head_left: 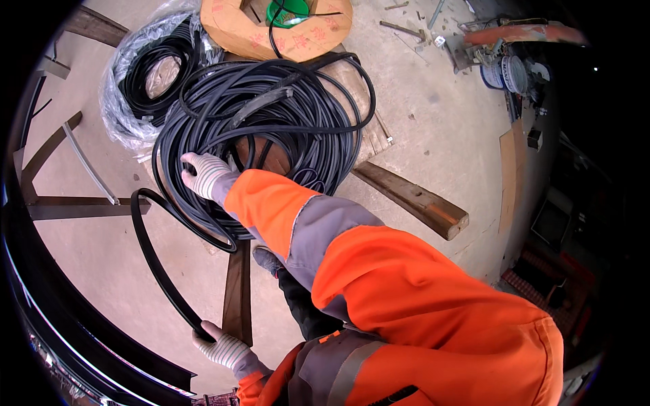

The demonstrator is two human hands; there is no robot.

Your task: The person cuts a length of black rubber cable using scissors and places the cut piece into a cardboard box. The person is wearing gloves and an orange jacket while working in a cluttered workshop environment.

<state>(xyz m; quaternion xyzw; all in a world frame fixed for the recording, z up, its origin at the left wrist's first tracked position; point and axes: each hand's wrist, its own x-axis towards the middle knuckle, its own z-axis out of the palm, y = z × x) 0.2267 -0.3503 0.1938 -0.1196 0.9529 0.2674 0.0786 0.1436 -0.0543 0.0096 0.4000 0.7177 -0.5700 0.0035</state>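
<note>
A length of black rubber strip [153,256] arcs from the big coil down to my left hand [223,346]. My left hand, in a striped knit glove, is closed round the strip near the lower edge. Stretched out over the coil of black rubber strip [325,145], my right hand [205,176] wears the same kind of glove. Its fingers curl round a strand on the coil's left side; the exact grip is partly hidden. Many loose loops make up the coil, and a short greyish piece [261,107] lies across its top.
Left of the coil sits a smaller black coil in clear plastic wrap [122,84]. Behind stands a cardboard-wrapped ring [237,34] with a green tub [288,9]. Timber [413,198] juts out to the right. Metal frame pieces [81,208] and dark beams [88,321] lie left.
</note>
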